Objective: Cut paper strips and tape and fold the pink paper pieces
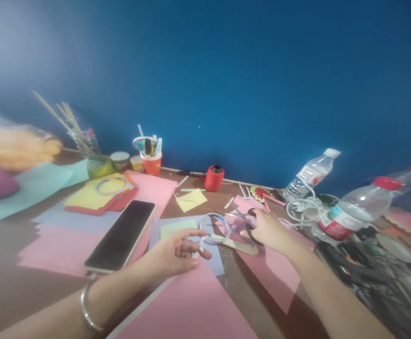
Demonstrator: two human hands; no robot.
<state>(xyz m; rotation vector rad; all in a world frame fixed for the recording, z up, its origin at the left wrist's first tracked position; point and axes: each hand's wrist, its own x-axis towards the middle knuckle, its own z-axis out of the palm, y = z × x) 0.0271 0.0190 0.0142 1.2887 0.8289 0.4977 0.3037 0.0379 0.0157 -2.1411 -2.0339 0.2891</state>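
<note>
One slip of our right hand [267, 228], curled around scissors [250, 235] toward the surface's [236, 275] back edge, could nick pink paper [279, 278]; our left hand [180, 249] is loosely spread.

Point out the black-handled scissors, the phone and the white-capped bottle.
Black-handled scissors [250, 231]: head view, on a handle loop.
Phone [120, 237]: head view, on its dark screen.
White-capped bottle [310, 174]: head view, on its label.

Phone [120, 238] left of scissors [249, 230]
</note>
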